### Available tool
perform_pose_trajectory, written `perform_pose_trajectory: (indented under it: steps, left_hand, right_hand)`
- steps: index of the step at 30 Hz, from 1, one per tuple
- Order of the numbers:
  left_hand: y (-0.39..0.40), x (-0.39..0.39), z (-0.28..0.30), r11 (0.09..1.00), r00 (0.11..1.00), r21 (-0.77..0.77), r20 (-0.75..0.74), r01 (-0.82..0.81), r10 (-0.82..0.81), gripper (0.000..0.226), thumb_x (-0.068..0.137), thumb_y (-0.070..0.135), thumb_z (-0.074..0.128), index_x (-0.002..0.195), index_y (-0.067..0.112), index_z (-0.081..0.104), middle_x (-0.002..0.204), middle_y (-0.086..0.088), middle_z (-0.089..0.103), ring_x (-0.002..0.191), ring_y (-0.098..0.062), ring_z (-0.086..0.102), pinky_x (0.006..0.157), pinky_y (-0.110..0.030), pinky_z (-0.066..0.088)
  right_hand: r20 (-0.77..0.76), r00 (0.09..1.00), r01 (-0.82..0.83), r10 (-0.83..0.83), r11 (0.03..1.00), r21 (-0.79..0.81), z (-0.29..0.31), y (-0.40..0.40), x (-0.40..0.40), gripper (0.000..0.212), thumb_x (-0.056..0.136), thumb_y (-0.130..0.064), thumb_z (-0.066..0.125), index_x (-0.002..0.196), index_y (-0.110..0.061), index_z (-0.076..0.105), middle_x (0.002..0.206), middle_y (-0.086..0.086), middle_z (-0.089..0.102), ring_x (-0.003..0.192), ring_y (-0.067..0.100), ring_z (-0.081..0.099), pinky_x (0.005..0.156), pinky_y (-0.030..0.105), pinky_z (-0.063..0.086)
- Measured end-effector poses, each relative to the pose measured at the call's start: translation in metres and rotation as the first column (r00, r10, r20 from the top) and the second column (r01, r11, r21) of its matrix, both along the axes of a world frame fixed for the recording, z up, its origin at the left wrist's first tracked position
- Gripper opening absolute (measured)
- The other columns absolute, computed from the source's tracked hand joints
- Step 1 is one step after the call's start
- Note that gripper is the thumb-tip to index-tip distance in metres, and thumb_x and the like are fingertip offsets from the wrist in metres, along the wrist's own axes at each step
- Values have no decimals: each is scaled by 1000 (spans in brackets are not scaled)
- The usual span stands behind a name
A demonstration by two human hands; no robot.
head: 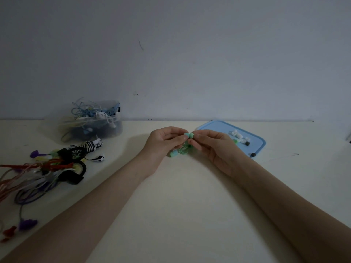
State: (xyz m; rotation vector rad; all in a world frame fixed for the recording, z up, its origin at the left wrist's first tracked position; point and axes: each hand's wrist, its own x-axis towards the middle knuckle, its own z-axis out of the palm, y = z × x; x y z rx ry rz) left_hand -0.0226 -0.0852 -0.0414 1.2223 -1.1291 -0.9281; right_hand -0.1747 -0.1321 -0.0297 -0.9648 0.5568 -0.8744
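Observation:
My left hand and my right hand meet above the middle of the cream table. Between their fingertips they pinch a small green earbud. Its thin green cable hangs in loops under my fingers. A second green earbud piece dangles lower, just under my left hand. Parts of the cable are hidden by my fingers.
A clear plastic tub full of tangled earphones stands at the back left. Loose coloured earphones and cables lie on the left. A blue lid at the back right holds small white and dark ear tips. A wall rises behind the table.

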Motion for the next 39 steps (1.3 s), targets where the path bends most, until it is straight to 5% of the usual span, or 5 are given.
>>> perform_pose_trajectory:
  steps: [15,22,39]
  left_hand:
    - [-4,1,-4,998,999,-40,17,-50,51,12,83,11,66,79,21,70,68,5,67,61,-4,56,67,-26,41]
    - [-1,-2,-2,998,998,-40,47,-47,48,8,86,9,62,85,15,66,70,5,67,56,4,59,50,-10,43]
    - [1,-4,1,999,995,-23,87,-47,48,15,89,6,55,86,17,66,72,3,66,56,3,59,47,-9,40]
  right_hand:
    - [17,999,35,-34,999,-39,-3,-1,8,8,87,7,53,85,8,61,72,12,68,64,13,68,67,16,56]
    - [-53,995,77,-87,985,-157,-5,4,10,9,87,7,54,80,5,60,65,11,65,55,12,63,64,18,56]
    - [-142,983,74,-115,961,-267,-5,4,12,8,86,4,57,81,4,62,68,15,65,57,15,63,61,19,54]
